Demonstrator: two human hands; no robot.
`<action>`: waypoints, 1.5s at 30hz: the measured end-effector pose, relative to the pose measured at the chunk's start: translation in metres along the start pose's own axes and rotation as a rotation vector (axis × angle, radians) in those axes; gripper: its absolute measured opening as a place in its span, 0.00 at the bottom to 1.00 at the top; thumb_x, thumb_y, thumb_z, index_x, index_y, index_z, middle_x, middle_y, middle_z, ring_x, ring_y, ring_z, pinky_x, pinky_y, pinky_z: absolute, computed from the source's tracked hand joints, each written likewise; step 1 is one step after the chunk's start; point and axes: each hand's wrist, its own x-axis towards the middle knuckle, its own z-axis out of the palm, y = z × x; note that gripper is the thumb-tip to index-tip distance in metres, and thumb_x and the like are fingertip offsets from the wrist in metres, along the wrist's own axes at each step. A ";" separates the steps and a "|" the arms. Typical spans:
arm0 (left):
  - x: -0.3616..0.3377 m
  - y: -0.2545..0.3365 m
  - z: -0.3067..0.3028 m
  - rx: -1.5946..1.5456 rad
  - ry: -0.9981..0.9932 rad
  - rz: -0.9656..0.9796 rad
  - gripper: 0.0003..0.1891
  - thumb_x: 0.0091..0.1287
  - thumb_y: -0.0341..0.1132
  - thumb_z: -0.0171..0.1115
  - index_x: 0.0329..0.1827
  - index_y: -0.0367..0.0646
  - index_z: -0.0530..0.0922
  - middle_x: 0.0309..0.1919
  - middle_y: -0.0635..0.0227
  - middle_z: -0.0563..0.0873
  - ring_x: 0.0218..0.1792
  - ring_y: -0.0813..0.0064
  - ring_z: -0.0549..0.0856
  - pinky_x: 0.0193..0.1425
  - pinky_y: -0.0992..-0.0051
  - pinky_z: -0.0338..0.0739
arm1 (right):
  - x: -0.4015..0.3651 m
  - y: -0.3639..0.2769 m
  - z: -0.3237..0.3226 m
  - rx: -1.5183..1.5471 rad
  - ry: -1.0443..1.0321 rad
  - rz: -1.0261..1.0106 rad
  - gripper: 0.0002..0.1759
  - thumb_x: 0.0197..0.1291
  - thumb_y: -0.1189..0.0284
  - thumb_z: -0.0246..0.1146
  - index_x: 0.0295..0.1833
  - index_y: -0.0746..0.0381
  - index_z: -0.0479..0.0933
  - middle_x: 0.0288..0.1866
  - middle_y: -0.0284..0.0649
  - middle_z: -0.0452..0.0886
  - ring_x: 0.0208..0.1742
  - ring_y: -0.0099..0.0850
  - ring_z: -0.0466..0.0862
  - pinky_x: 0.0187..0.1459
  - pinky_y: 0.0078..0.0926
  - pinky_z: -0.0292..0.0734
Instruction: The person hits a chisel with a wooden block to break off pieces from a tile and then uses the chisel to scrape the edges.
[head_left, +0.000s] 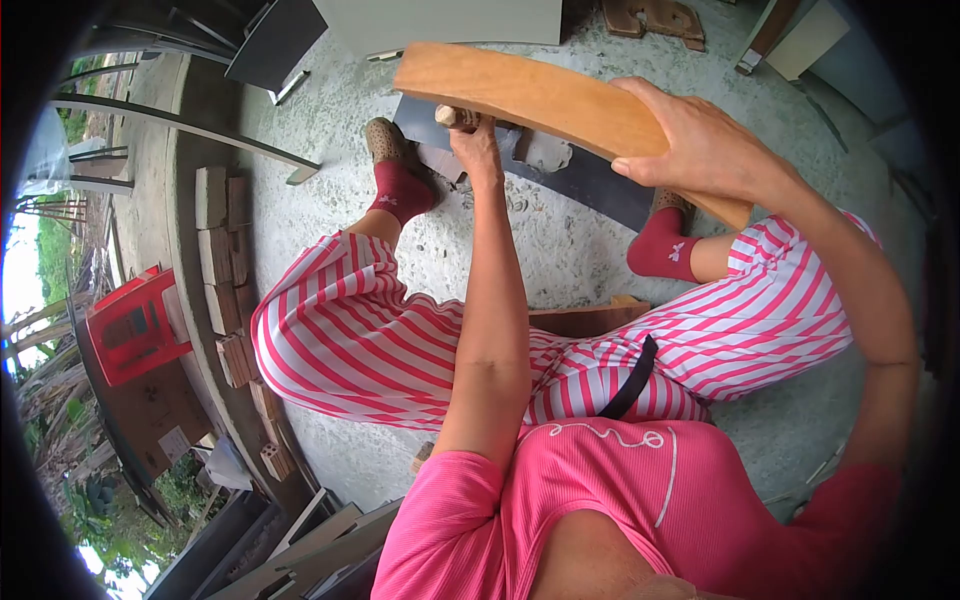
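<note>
A curved, light-brown wooden board slants across the space above the floor. My right hand is closed around its right part, thumb on the near edge. Just under the board's left half, my left hand is wrapped around a short round wooden handle whose blunt end points left. Whatever the handle belongs to is hidden behind the board and my fingers. Below lies a dark flat sheet between my feet, with a pale grey lump on it, partly covered by the board.
Bricks line the low ledge at left, near a red plastic stool. A metal bar juts in from the left. Large panels stand at the top, beside a brown cut piece. A wooden piece lies beneath my legs.
</note>
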 end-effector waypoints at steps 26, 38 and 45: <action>-0.013 -0.065 -0.061 -0.766 0.599 -0.457 0.11 0.63 0.34 0.61 0.37 0.36 0.69 0.32 0.63 0.79 0.34 0.69 0.82 0.44 0.71 0.83 | 0.002 0.029 -0.002 0.267 -0.011 0.057 0.51 0.50 0.42 0.60 0.67 0.72 0.60 0.58 0.58 0.73 0.58 0.42 0.76 0.57 0.32 0.70; 0.027 0.001 0.006 -0.058 0.149 0.010 0.13 0.63 0.33 0.66 0.43 0.36 0.73 0.36 0.68 0.78 0.35 0.77 0.76 0.44 0.75 0.73 | -0.004 0.039 0.001 0.223 0.053 0.050 0.44 0.49 0.41 0.60 0.62 0.66 0.66 0.49 0.52 0.78 0.50 0.38 0.80 0.49 0.32 0.72; 0.026 -0.002 0.009 -0.035 0.188 0.032 0.14 0.62 0.33 0.66 0.43 0.35 0.72 0.35 0.67 0.77 0.36 0.75 0.76 0.46 0.74 0.73 | -0.006 0.041 0.006 0.207 0.094 0.050 0.45 0.49 0.42 0.60 0.63 0.66 0.65 0.49 0.53 0.78 0.49 0.40 0.80 0.48 0.34 0.73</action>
